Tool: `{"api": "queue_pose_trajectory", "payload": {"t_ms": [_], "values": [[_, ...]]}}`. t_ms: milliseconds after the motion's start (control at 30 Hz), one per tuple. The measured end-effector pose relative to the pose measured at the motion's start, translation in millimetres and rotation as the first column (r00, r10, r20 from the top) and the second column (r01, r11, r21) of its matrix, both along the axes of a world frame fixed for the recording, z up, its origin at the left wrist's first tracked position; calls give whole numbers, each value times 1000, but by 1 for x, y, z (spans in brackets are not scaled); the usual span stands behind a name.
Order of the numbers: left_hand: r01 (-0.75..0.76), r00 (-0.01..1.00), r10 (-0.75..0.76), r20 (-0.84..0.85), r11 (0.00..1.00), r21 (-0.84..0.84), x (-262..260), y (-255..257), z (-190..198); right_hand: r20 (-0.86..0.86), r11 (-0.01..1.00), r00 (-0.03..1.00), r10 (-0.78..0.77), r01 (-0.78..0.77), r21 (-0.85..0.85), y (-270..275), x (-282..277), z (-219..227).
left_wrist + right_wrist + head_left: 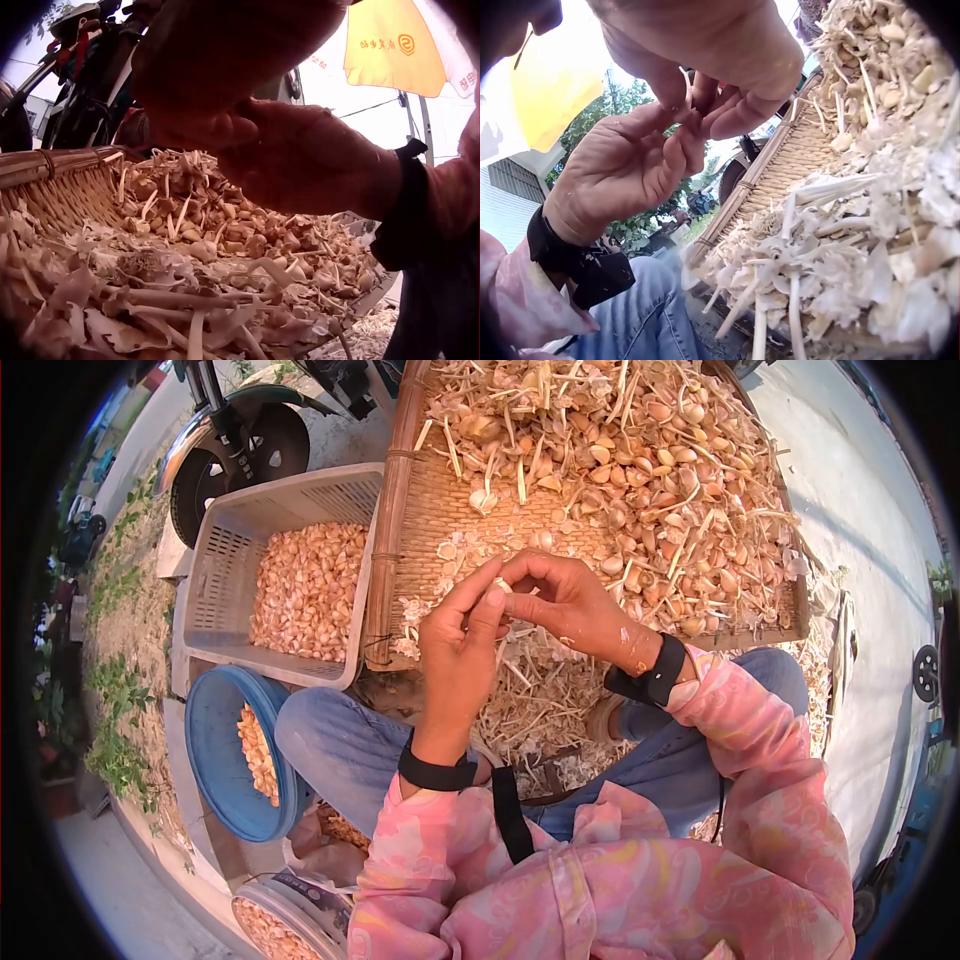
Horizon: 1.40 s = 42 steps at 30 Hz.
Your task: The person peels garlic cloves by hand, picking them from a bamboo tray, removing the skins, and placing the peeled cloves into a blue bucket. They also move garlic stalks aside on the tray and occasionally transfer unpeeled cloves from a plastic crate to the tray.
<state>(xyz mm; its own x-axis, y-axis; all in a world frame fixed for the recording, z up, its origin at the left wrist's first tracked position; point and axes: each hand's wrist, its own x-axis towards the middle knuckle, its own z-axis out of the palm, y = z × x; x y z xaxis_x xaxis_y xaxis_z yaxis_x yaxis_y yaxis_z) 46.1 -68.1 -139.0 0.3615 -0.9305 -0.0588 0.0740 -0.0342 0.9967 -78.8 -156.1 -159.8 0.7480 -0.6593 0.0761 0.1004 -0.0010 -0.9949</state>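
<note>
Both hands meet over the near edge of a woven bamboo tray (392, 520). Between thumb and fingertips my left hand (455, 650) pinches a small pale garlic clove (502, 586). My right hand (575, 605) pinches the same clove from the other side, its index finger arched above. Fingers cover most of the clove. In the right wrist view the left hand (619, 172) and right hand (712, 52) touch at the fingertips. Garlic cloves (660, 490), dry stalks and papery skins heap the tray. A whole garlic bulb (483, 501) lies apart on its weave.
Left of the tray stands a grey plastic crate (225, 575) of cloves. Nearer are a blue bucket (215, 750) with some cloves and a white bucket (330, 940) holding more. Skins and stalks (540, 700) litter the ground between the knees. A wheel (270, 445) stands behind the crate.
</note>
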Motion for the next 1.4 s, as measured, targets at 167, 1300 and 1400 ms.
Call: {"api": "queue_pose_trajectory", "payload": {"t_ms": [167, 1300, 1400], "values": [[-4, 980, 11, -199, 999, 37, 7, 6, 1, 19, 987, 992, 123, -125, 105, 0, -2, 6], [164, 905, -99, -414, 979, 125, 29, 34, -2, -201, 886, 950, 240, -299, -354, 6, -8, 15], [139, 918, -72, -389, 979, 146, 30, 36, 1, -326, 885, 902, 283, -376, -273, 10, -8, 26]]}}
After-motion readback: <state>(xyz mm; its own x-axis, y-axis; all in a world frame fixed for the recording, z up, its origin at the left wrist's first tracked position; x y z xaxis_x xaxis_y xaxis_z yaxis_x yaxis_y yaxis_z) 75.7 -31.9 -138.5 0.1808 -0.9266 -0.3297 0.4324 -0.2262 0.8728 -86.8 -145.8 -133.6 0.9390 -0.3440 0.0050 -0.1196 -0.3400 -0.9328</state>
